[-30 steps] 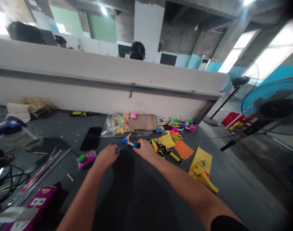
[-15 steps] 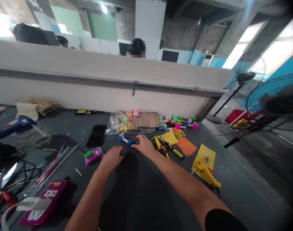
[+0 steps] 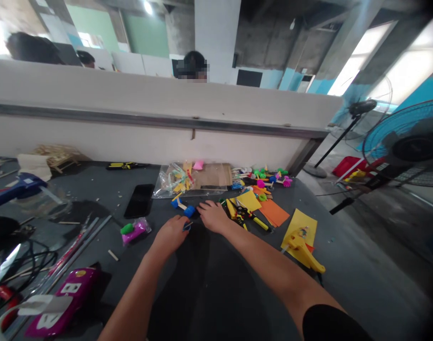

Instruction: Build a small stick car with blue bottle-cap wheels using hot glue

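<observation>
My left hand [image 3: 171, 233] is closed, its fingertips pinching a small blue piece [image 3: 187, 227] with a thin stick-like part; its exact kind is too small to make out. Just beyond lies a light stick with blue lumps [image 3: 183, 207] at its ends, like modelling clay. My right hand [image 3: 212, 217] is beside that piece on the right, palm down with fingers stretched out and apart, holding nothing. Right of this hand lie yellow-and-black pliers [image 3: 254, 217]. A purple packet with a green lump [image 3: 135, 230] sits left of my left hand.
A phone [image 3: 139, 201] and a clear plastic bag [image 3: 159, 187] lie farther back. Coloured paper [image 3: 274, 213] and a yellow glue gun [image 3: 303, 248] are on the right. A purple power strip [image 3: 65, 300], cables and a blue glue gun [image 3: 22, 185] occupy the left. A partition [image 3: 148, 147] borders the back.
My right hand has let go of the blue-ended stick and spread its fingers beside it. My left hand still pinches the small blue piece, slightly nearer my right hand. The view has shifted slightly.
</observation>
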`<control>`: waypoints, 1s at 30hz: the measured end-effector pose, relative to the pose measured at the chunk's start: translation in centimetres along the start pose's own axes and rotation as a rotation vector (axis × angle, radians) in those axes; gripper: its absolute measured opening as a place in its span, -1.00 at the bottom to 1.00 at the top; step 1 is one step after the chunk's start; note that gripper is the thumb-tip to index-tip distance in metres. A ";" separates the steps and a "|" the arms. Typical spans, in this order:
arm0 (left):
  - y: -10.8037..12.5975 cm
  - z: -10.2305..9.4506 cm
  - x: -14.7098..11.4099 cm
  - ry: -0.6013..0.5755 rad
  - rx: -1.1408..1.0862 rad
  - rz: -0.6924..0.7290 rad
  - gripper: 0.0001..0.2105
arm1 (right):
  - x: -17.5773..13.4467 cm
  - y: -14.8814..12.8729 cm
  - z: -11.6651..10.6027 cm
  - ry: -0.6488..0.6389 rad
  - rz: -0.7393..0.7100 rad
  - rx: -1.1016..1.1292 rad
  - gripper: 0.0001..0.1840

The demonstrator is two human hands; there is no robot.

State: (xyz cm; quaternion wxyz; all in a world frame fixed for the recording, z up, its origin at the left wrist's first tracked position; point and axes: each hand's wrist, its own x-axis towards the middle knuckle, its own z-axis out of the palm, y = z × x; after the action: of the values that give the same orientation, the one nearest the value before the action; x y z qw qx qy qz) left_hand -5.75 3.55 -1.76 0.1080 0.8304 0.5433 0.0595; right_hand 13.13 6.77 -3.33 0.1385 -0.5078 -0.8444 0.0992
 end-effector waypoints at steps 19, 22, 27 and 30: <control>4.0 0.6 1.5 -0.007 -0.101 0.114 -0.80 | -8.6 -0.7 -1.6 0.235 0.300 0.278 -0.84; 5.3 1.0 2.6 -0.001 -0.113 0.155 -0.82 | -8.0 -0.3 -0.8 0.255 0.413 0.349 -0.86; 5.5 2.3 3.0 0.079 -0.160 0.167 -0.79 | -8.2 0.4 0.6 0.335 0.449 0.412 -0.71; 4.8 3.6 2.7 0.169 -0.266 0.124 -0.70 | -8.4 0.7 1.2 0.403 0.420 0.457 -0.81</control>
State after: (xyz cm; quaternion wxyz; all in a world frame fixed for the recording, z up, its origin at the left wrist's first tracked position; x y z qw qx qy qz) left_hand 0.38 3.79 -4.18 0.1671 0.8328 0.4855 0.2069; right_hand 17.05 -0.35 -5.76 0.3885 -0.6354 -0.6337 0.2093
